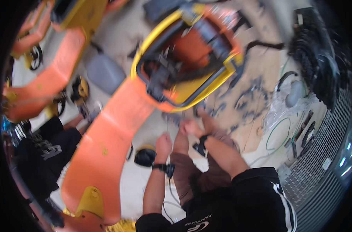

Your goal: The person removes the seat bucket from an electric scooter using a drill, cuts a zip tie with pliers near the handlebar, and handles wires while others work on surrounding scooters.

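My left hand (163, 146) is curled closed beside my left leg (180, 149), right of the long orange curved part (102, 150). My right hand (190, 127), slightly blurred, is bent closed over my legs; whatever either hand holds, if anything, is too indistinct to name. Both wrists wear black straps with devices. Above my hands is a yellow and orange frame (226, 75) with dark padded bars, at the top of the orange part. A rounded black-and-yellow item (144, 156) lies left of my left hand.
Another person's dark-clothed body (46, 152) is at left, near more orange machines (44, 81) and a grey panel (104, 71). Brown flooring (251, 127) carries scattered dark pieces. Plastic sheeting (278, 108), a green hose (278, 137) and metal mesh (315, 158) are at right.
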Demonstrator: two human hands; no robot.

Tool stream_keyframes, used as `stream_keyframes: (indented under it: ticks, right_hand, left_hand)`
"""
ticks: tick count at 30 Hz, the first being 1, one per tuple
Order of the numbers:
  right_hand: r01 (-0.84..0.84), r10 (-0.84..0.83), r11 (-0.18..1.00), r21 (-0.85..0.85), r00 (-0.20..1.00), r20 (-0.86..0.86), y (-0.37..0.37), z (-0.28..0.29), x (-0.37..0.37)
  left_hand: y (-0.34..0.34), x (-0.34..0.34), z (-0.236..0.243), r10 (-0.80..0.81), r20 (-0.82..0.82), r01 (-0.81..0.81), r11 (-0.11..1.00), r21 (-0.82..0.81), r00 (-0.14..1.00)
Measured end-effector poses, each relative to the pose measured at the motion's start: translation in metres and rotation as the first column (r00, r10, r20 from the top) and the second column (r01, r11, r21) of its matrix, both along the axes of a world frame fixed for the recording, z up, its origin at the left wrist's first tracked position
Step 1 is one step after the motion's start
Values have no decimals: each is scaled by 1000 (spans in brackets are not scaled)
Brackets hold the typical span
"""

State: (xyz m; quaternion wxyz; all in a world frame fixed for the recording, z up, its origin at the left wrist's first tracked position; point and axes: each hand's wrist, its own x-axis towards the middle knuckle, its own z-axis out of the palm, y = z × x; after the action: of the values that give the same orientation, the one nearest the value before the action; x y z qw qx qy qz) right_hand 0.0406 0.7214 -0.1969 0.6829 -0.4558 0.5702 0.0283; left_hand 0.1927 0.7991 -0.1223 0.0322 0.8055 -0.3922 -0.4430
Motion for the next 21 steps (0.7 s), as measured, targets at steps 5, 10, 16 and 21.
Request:
stream_keyframes:
  ticks: [5,10,16,21]
  right_hand:
    - [430,-439,894,130,897,49,-18,105,-130]
    - [646,-647,758,-87,730,-220,-34,189,-264]
    - [612,-602,789,-53,755,-260,-27,216,-371]
    - [584,-583,811,-37,804,-116,-38,207,-442]
  left_hand:
    - [19,7,73,-292,-192,302,953,27,937]
    - [15,3,94,-502,-120,496,865,-77,856]
    - [-50,-53,85,-424,-177,430,903,-5,888]
    - [-126,-107,75,-705,-191,687,709,-161,683]
